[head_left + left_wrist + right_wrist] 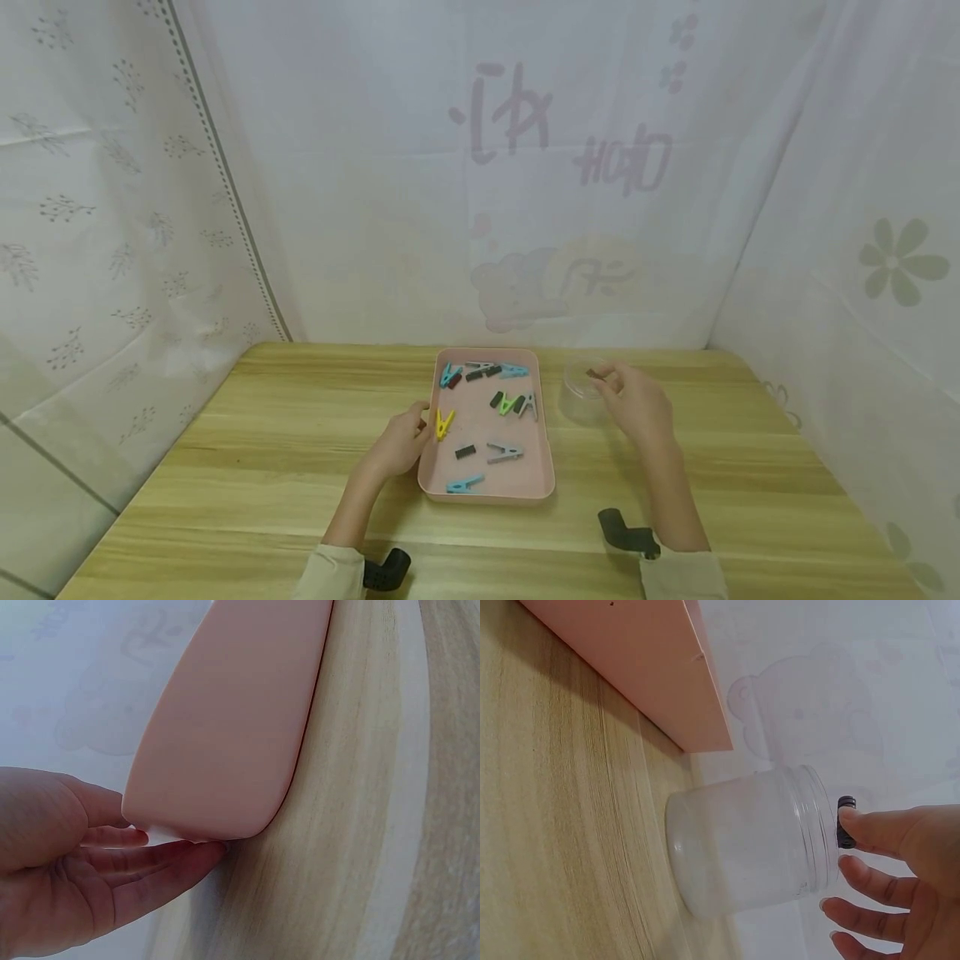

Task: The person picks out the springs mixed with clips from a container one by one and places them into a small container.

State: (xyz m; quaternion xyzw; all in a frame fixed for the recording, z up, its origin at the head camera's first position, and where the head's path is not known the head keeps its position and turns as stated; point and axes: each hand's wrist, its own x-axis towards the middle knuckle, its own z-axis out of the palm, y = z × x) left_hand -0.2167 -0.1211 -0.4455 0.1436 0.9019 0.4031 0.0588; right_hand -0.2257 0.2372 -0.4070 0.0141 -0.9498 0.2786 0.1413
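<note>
My right hand pinches a small black ribbed block between thumb and forefinger, right at the mouth of a clear jar. The other fingers of that hand are spread beside the jar's rim. My left hand touches the left side of a pink tray, its fingers fairly straight along the outer wall and part of them hidden by the tray. In the tray lie a yellow clothespin, a green clothespin, several blue and grey ones, and several dark ribbed blocks, one of them a black block.
The wooden table carries the tray, with the jar close to its right. White printed curtains stand behind the table and along both sides. A black wrist mount sits on the right forearm, another black mount on the left.
</note>
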